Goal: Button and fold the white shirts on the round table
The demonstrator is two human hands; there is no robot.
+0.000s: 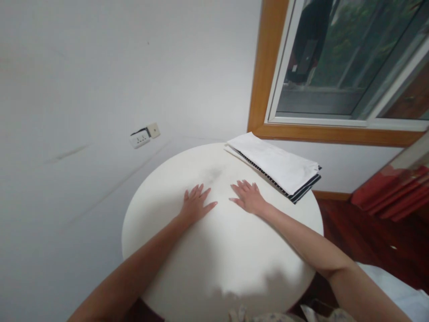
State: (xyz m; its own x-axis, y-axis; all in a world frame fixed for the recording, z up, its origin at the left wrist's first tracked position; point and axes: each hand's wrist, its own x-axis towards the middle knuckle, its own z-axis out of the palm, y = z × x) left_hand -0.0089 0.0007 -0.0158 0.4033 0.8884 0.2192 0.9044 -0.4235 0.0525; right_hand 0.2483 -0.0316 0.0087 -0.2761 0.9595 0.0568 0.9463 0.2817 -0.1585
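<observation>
Both bare hands rest palm-down in the middle of the frame on a round white table. The left hand has its fingers spread and nearly straight, the thumb angled out to the right, and has hold of nothing. The right hand lies just as flat, fingers fanned, thumb pointing left, likewise holding nothing. A bare strip of tabletop separates the two thumbs, and a grey smudge sits just above that gap.

The nearest loose thing is a folded white sheet, right of centre, above and to the right of the right hand and not touching it. Under it shows a dark striped layer; whether these are cloth or paper I cannot say for sure. The right end of the pile appears to reach past the table's rim.

That overhang looks like the main risk: if the right hand or forearm swept outward, it could push the pile over the edge onto the dark red floor. Being layered and apparently loose, it could also slide apart if only the top were caught. Pressing hard near the rim might tip the table, though its support is hidden.
</observation>
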